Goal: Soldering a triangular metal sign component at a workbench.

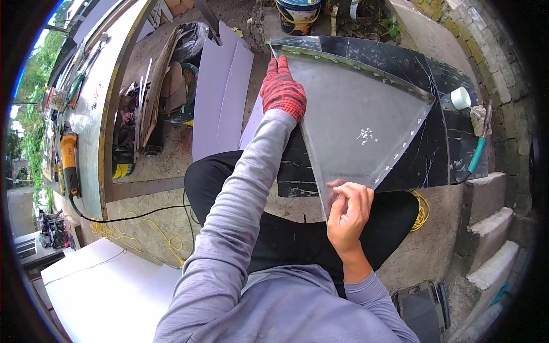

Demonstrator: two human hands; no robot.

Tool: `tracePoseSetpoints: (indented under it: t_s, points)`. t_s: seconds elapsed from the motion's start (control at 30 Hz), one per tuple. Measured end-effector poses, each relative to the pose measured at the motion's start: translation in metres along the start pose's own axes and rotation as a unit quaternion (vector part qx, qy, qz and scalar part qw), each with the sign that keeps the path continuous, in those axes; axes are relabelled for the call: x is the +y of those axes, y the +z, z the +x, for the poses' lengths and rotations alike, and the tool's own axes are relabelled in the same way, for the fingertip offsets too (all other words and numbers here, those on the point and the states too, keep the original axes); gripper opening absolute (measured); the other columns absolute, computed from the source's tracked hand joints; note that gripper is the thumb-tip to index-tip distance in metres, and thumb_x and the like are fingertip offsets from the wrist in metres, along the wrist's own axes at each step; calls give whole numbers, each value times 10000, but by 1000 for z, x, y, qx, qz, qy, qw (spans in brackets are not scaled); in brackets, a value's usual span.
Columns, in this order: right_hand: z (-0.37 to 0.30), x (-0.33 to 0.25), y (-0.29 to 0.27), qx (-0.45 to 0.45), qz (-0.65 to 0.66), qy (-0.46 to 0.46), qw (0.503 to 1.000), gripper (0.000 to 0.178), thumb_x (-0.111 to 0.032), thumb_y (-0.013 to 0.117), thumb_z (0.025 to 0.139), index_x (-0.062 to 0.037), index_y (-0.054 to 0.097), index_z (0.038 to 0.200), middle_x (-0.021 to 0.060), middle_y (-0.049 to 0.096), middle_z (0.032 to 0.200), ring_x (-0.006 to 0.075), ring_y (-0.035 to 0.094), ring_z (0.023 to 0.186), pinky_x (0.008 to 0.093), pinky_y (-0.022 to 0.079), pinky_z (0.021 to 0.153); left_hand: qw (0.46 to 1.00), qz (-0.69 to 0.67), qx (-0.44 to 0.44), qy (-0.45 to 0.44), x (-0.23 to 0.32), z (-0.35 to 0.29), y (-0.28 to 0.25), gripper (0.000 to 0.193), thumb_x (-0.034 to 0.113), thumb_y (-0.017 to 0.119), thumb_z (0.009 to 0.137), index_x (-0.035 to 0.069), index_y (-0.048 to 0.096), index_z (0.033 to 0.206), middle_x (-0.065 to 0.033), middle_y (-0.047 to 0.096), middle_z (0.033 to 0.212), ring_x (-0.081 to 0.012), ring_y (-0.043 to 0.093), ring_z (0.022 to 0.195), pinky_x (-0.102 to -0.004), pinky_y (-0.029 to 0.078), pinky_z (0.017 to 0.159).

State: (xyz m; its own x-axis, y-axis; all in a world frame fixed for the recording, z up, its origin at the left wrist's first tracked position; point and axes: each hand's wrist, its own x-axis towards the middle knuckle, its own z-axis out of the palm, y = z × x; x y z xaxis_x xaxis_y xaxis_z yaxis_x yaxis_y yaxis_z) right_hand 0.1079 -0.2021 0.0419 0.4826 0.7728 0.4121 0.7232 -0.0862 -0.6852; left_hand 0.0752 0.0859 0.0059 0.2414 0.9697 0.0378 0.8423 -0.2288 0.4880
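A grey, roughly triangular metal panel with raised edges lies over black, white-veined slabs in front of my lap. Small whitish dabs dot its far and right edges, and a white smear marks its surface. My left hand, in a red and black glove, holds the left edge near the far left corner, two fingers stretched along it. At the narrow near end is my right hand, bare, its fingers curled together low over the metal. Whatever those fingertips pinch, if anything, is too small to make out.
A white cup and a green-handled tool rest on the slab at right. Left stands a metal-edged table with an orange power tool; its black cord runs toward my knee. White sheets, a bucket and concrete steps surround me.
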Motion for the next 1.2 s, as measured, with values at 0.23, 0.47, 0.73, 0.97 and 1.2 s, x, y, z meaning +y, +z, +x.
tracePoseSetpoints:
  t_s: [0.23, 0.47, 0.73, 0.97, 1.2]
  points:
    - [-1, 1, 0, -1, -2, -5, 1000, 146, 78, 582, 893, -34, 627, 975, 110, 675, 974, 300, 586, 936, 402, 457, 855, 1000, -12, 0, -2, 2, -1, -3, 746, 187, 637, 906, 119, 377, 1602, -176, 356, 1655, -364, 451, 1451, -451, 386, 1195]
    - [-3, 2, 1, -8, -6, -6, 1000, 218, 89, 587, 845, -43, 629, 1014, 86, 685, 1006, 290, 624, 959, 417, 438, 879, 1000, -7, 0, -9, 0, 0, -3, 746, 187, 639, 908, 125, 377, 1603, -166, 350, 1661, -359, 440, 1459, -448, 395, 1192]
    - [-3, 1, 2, -8, -9, 3, 1000, 226, 98, 581, 840, -42, 629, 1010, 100, 681, 1016, 308, 595, 946, 414, 448, 869, 999, 2, -27, -28, 7, 0, -7, 763, 198, 647, 911, 130, 359, 1615, -163, 335, 1672, -355, 431, 1468, -442, 377, 1204]
    - [-3, 0, 2, -12, -14, 2, 1000, 218, 95, 580, 845, -39, 631, 1009, 102, 675, 1019, 311, 593, 953, 418, 453, 865, 999, 13, -36, -29, 8, -1, -12, 773, 198, 650, 917, 130, 342, 1622, -164, 324, 1677, -351, 426, 1474, -438, 370, 1208]
    - [-2, -2, 2, -4, -14, 4, 1000, 176, 83, 584, 869, -33, 631, 992, 113, 658, 1008, 313, 583, 954, 417, 456, 869, 998, 15, -49, -33, 8, 3, -9, 786, 172, 640, 901, 148, 339, 1627, -161, 323, 1677, -355, 456, 1452, -426, 393, 1200]
